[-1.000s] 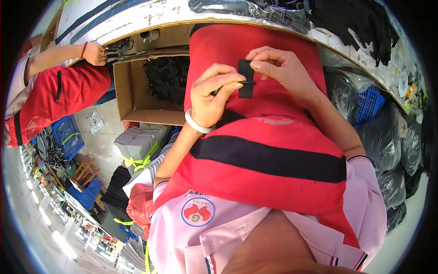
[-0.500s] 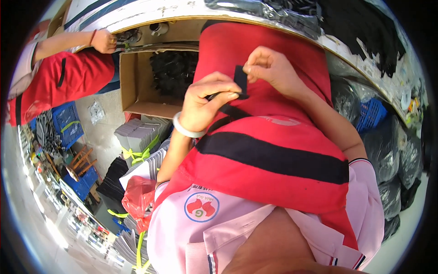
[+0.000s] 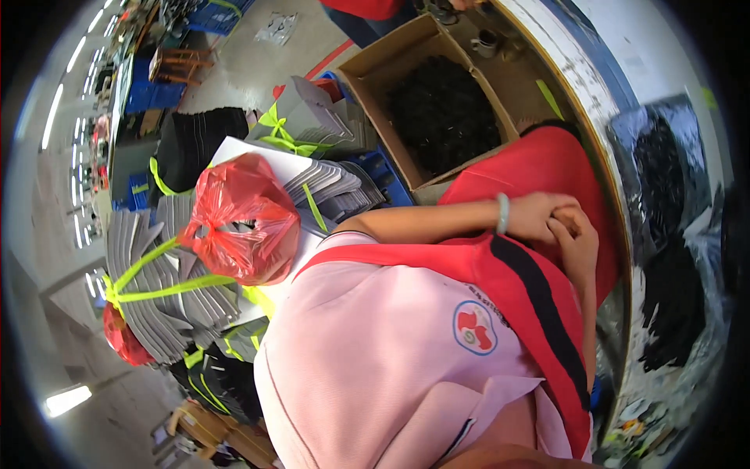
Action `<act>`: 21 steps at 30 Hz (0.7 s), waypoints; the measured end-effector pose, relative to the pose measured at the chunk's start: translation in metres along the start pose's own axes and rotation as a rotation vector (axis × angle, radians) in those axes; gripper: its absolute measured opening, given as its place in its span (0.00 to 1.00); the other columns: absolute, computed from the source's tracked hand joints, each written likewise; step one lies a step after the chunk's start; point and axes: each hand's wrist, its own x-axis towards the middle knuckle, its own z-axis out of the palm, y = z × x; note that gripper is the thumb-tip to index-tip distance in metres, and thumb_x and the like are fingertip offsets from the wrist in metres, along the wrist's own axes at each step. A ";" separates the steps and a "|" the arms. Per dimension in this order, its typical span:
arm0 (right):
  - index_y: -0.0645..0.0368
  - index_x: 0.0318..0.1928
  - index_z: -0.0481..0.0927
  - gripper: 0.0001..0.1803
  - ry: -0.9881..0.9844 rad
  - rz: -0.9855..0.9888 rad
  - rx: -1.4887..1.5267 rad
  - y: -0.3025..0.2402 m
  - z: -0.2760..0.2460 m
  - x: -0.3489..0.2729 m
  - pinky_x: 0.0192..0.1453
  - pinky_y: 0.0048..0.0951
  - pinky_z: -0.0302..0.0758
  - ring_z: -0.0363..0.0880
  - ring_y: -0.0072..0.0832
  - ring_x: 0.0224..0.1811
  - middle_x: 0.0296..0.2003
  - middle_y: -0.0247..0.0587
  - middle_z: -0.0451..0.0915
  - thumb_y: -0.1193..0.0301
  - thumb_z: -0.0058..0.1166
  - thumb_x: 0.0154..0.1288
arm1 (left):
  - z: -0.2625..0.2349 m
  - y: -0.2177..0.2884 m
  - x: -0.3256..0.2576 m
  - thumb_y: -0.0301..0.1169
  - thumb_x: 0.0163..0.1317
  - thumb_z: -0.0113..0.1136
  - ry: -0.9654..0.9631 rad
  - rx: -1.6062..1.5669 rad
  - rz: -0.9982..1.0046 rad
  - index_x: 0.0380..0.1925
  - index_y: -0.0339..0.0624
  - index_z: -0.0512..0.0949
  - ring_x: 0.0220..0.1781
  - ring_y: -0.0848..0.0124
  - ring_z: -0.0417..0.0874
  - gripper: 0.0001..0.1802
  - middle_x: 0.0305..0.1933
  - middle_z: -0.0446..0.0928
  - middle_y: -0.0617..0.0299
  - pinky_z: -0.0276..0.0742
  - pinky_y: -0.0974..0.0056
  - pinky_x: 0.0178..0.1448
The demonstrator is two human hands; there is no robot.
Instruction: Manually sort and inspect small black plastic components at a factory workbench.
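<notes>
- The view tilts steeply to the person's left, looking down over a pink polo shirt (image 3: 391,352) with a round red chest badge
- A red apron with a black stripe (image 3: 539,281) crosses the chest and drapes toward the curved edge of the work surface (image 3: 586,86)
- Both hands meet over the red cloth near that edge, touching each other
- The left hand (image 3: 539,215), with a pale green bangle (image 3: 504,213) on its wrist, comes in from the left with fingers curled shut
- The right hand (image 3: 578,238) lies just below it, fingers folded in against the left
- Whatever they pinch is hidden between the fingers; what it is, and how its long axis lies, cannot be told
- An open cardboard box of black pieces (image 3: 437,109) sits above the hands, nearer the left one
- At left, bundles of grey flat pieces (image 3: 156,289) tied with yellow-green strap lie beside a knotted red plastic bag (image 3: 242,219)
</notes>
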 end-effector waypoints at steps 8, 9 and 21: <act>0.64 0.38 0.77 0.05 -0.005 0.046 -0.092 0.017 -0.008 0.000 0.38 0.17 0.69 0.72 0.14 0.33 0.32 0.31 0.77 0.75 0.55 0.65 | 0.000 -0.039 0.007 0.29 0.46 0.71 -0.060 -0.191 0.029 0.58 0.42 0.70 0.29 0.77 0.77 0.35 0.35 0.78 0.64 0.75 0.72 0.30; 0.64 0.38 0.77 0.05 -0.020 0.057 -0.008 0.016 -0.005 0.004 0.38 0.17 0.69 0.72 0.14 0.33 0.31 0.31 0.76 0.75 0.54 0.66 | -0.001 -0.044 0.005 0.29 0.47 0.71 -0.036 -0.175 0.037 0.58 0.43 0.70 0.25 0.79 0.76 0.35 0.33 0.78 0.66 0.73 0.73 0.25; 0.59 0.37 0.78 0.10 -0.207 0.212 0.124 -0.004 -0.006 0.038 0.30 0.15 0.64 0.67 0.10 0.25 0.26 0.26 0.74 0.66 0.52 0.71 | -0.023 -0.037 -0.016 0.36 0.65 0.59 0.279 -0.634 -0.229 0.35 0.39 0.75 0.14 0.80 0.65 0.10 0.21 0.74 0.63 0.57 0.73 0.15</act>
